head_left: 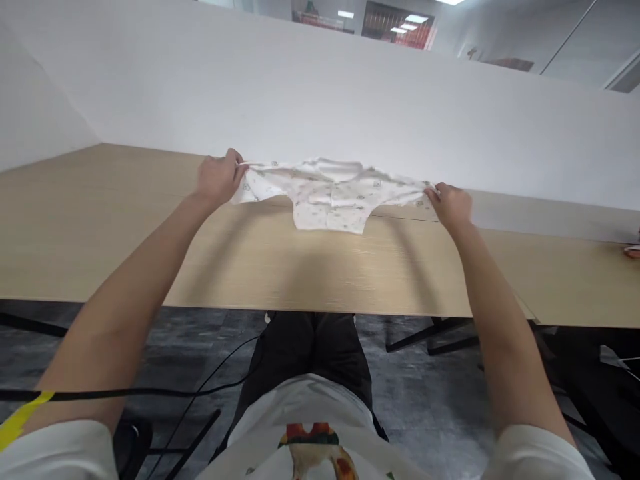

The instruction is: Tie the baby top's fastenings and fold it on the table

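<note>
A small white long-sleeved shirt (333, 200) with a fine scattered print is stretched out sideways over the far half of the table. My left hand (220, 177) pinches the end of its left sleeve. The other sleeve's end is gripped between the thumb and fingers of my right hand (451, 205). Between both hands the neckline faces the back wall, and the hem hangs toward me. Shadows of the arms and shirt fall on the wood below it.
The light wooden table (125, 227) runs across the view, with a white partition (300, 93) behind it. At the right edge lies a small orange object (633, 251), partly cut off. A black cable (165, 392) crosses in front of my left arm. Dark chair parts (575, 373) stand below.
</note>
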A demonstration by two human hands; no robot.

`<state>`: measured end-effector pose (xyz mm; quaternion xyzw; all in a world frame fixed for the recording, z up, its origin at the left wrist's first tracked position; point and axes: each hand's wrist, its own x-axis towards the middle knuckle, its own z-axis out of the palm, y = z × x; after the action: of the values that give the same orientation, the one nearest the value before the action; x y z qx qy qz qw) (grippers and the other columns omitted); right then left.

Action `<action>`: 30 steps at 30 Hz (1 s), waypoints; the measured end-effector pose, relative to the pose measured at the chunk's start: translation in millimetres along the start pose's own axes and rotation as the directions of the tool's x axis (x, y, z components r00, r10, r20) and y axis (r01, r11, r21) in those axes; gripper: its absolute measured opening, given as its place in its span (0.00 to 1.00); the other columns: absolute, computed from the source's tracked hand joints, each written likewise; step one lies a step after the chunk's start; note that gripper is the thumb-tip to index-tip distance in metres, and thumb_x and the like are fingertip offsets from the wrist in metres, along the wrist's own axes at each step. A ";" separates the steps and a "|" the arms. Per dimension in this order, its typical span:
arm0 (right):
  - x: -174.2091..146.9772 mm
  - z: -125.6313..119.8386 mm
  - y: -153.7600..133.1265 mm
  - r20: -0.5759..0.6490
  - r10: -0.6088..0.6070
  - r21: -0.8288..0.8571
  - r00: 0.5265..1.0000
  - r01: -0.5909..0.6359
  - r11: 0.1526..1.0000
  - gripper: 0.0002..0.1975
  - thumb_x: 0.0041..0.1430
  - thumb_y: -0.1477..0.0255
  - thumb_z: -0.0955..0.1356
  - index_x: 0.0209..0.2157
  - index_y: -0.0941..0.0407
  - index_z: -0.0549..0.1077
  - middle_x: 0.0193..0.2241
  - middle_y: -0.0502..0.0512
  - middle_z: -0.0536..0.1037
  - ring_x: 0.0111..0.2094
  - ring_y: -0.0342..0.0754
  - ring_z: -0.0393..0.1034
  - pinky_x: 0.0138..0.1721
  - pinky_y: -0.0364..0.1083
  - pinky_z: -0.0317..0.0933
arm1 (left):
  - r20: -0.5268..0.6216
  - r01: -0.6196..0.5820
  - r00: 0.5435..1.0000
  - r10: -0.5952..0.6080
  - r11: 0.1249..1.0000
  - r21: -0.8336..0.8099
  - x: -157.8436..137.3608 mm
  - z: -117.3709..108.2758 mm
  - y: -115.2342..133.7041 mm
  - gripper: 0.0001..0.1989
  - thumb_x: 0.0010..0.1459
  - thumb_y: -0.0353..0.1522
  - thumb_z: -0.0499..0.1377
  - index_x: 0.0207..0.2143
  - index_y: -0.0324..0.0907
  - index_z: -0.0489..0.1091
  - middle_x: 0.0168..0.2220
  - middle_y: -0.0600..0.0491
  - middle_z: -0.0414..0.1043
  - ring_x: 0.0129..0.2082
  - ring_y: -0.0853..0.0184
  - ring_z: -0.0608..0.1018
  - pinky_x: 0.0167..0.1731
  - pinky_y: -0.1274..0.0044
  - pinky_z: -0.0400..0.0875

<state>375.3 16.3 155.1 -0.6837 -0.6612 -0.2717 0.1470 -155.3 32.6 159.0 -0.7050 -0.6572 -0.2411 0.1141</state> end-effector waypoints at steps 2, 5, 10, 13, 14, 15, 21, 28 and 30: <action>-15.7 0.6 3.8 -0.034 -0.027 -0.017 0.999 0.027 1.000 0.23 0.67 0.59 0.54 0.37 0.62 0.71 0.33 0.65 0.75 0.30 0.49 0.66 0.28 0.44 0.48 | 0.011 -0.042 0.999 0.042 0.998 0.048 -14.0 2.4 -7.1 0.29 0.65 0.48 0.37 0.52 0.34 0.60 0.41 0.45 0.70 0.49 0.57 0.68 0.50 0.63 0.60; -56.4 16.0 1.2 0.046 -0.114 -0.028 0.992 0.115 0.993 0.21 0.67 0.61 0.55 0.33 0.61 0.72 0.32 0.63 0.74 0.29 0.48 0.65 0.26 0.43 0.44 | 0.182 -0.274 0.949 0.258 0.959 0.067 -50.8 25.8 -23.6 0.27 0.65 0.44 0.37 0.46 0.36 0.66 0.37 0.42 0.71 0.45 0.55 0.71 0.50 0.61 0.60; -127.0 47.1 -1.4 0.207 -0.275 0.058 0.939 0.269 0.961 0.19 0.65 0.65 0.57 0.30 0.60 0.72 0.29 0.62 0.74 0.29 0.49 0.66 0.26 0.44 0.45 | 0.322 -0.504 0.793 0.517 0.854 -0.130 -120.2 67.1 -44.7 0.21 0.64 0.38 0.39 0.40 0.44 0.70 0.39 0.43 0.73 0.41 0.56 0.73 0.47 0.65 0.63; -153.9 56.0 7.5 0.228 -0.325 0.103 0.918 0.309 0.945 0.17 0.66 0.67 0.57 0.31 0.58 0.73 0.30 0.62 0.74 0.31 0.51 0.67 0.28 0.45 0.50 | 0.327 -0.496 0.783 0.529 0.849 -0.183 -149.3 77.7 -48.2 0.19 0.63 0.38 0.41 0.39 0.44 0.71 0.38 0.43 0.74 0.41 0.56 0.74 0.46 0.65 0.64; -160.1 57.6 11.7 0.230 -0.333 0.108 0.914 0.317 0.942 0.17 0.66 0.68 0.57 0.32 0.58 0.73 0.30 0.63 0.74 0.32 0.52 0.68 0.29 0.46 0.51 | 0.330 -0.481 0.792 0.513 0.858 -0.178 -156.3 79.3 -48.8 0.19 0.63 0.39 0.42 0.39 0.44 0.71 0.38 0.43 0.74 0.41 0.56 0.74 0.46 0.65 0.65; -165.1 59.0 16.0 0.232 -0.339 0.112 0.912 0.321 0.941 0.16 0.65 0.70 0.56 0.33 0.57 0.73 0.31 0.64 0.74 0.33 0.52 0.68 0.30 0.47 0.52 | 0.330 -0.458 0.808 0.489 0.872 -0.169 -162.0 80.2 -49.5 0.19 0.62 0.40 0.42 0.40 0.44 0.71 0.38 0.43 0.74 0.42 0.55 0.74 0.47 0.64 0.65; -173.9 54.1 14.7 0.225 -0.223 0.147 0.948 0.193 0.970 0.12 0.59 0.75 0.59 0.40 0.58 0.72 0.38 0.70 0.74 0.43 0.61 0.66 0.38 0.52 0.59 | 0.303 -0.265 0.899 0.317 0.943 -0.202 -176.0 77.2 -55.9 0.23 0.59 0.46 0.45 0.48 0.45 0.69 0.52 0.46 0.69 0.54 0.56 0.69 0.54 0.65 0.61; -217.9 -67.2 -96.3 0.096 -0.160 0.776 0.982 0.027 0.630 0.25 0.57 0.68 0.58 0.57 0.49 0.63 0.52 0.61 0.71 0.53 0.59 0.64 0.53 0.59 0.60 | 0.278 -0.171 0.935 0.221 0.966 -0.192 -178.7 78.7 -58.0 0.27 0.60 0.49 0.44 0.53 0.44 0.67 0.57 0.47 0.66 0.57 0.57 0.66 0.57 0.66 0.58; -247.8 -111.1 -132.0 0.179 -0.495 0.917 0.850 0.039 0.398 0.30 0.53 0.63 0.61 0.59 0.43 0.59 0.52 0.57 0.72 0.53 0.61 0.66 0.50 0.60 0.64 | 0.248 -0.126 0.955 0.160 0.981 -0.148 -180.3 80.9 -57.6 0.29 0.60 0.49 0.42 0.54 0.43 0.66 0.57 0.46 0.65 0.57 0.57 0.65 0.57 0.66 0.57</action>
<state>231.2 -239.3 83.9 -0.4247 -0.8208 0.2514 0.2874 -200.1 -79.6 -7.7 -0.7822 -0.5964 -0.1805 -0.0021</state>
